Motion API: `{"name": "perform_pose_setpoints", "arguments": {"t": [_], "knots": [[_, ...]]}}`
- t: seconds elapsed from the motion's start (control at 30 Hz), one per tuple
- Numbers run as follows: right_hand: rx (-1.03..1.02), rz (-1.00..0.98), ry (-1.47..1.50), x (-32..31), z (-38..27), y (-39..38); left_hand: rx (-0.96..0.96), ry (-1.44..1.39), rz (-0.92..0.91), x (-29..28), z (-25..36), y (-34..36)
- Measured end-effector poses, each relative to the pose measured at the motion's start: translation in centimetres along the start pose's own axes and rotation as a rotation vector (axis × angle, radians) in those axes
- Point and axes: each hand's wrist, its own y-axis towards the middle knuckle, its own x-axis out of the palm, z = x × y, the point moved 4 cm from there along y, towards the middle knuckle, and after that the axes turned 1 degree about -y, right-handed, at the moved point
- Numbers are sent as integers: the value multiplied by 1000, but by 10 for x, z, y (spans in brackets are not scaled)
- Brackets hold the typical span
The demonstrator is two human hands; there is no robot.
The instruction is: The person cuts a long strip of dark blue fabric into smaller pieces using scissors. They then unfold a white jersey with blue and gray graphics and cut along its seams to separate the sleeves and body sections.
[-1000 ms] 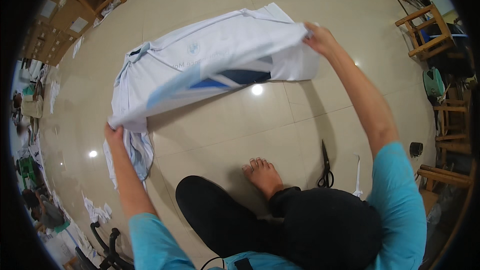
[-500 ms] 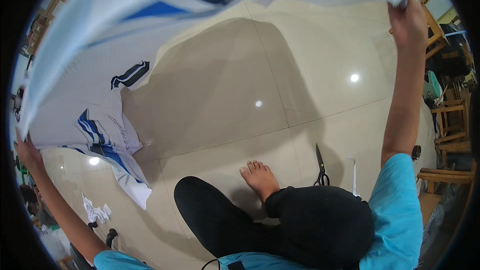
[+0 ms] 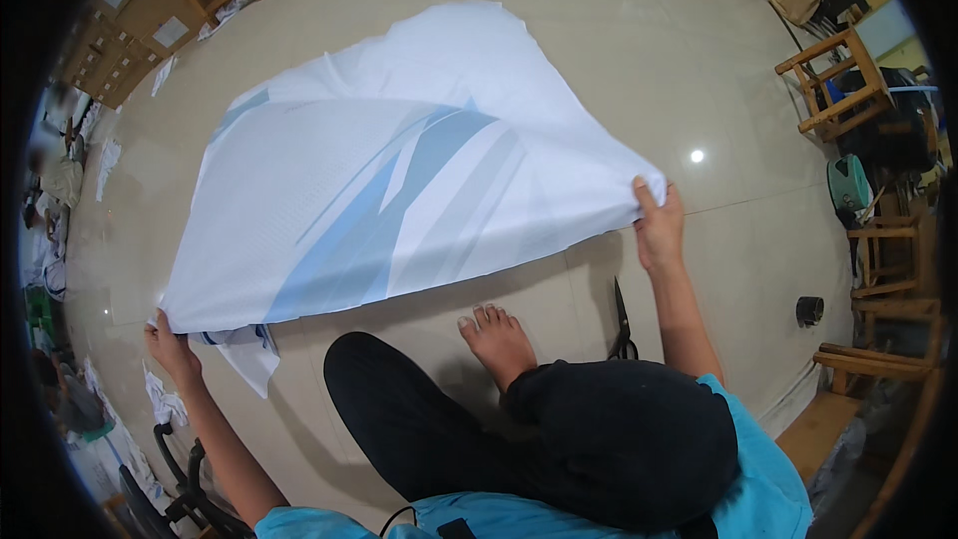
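A large white fabric sheet (image 3: 299, 155) with pale blue and grey slanting bands is stretched out in front of me over the floor. At its near left corner, my left hand (image 3: 174, 351) is closed on the edge. The near right corner is pinched in my right hand (image 3: 661, 225), thumb on top. Beneath the near left edge, a second piece of white and blue fabric (image 3: 251, 361) sticks out on the tiles; the sheet hides the rest of it. Black-handled scissors (image 3: 624, 324) lie on the floor between my bare foot and my right forearm.
Wooden stools (image 3: 838, 85) and a green round container (image 3: 848, 183) line the right side. A roll of dark tape (image 3: 809, 311) is on the floor there. Cardboard boxes (image 3: 135, 25) are stacked at the far left; white scraps (image 3: 163, 397) lie near my left arm.
Both hands have come down and closer together, lowering the raised sheet over the floor. It now covers most of the other fabric piece.
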Motion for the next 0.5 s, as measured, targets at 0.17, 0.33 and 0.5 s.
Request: {"name": "perform_pose_setpoints", "arguments": {"t": [0.17,0.33,0.5], "knots": [[148,-163,-130,0,108,-10,-126,58,107,-40,-71,-17],[-54,-194,-700,-22,175,-17,-182,158,222,-44,-129,-24],[90,-407,-699,-10,155,-50,-165,517,202,-58,-152,-46]]}}
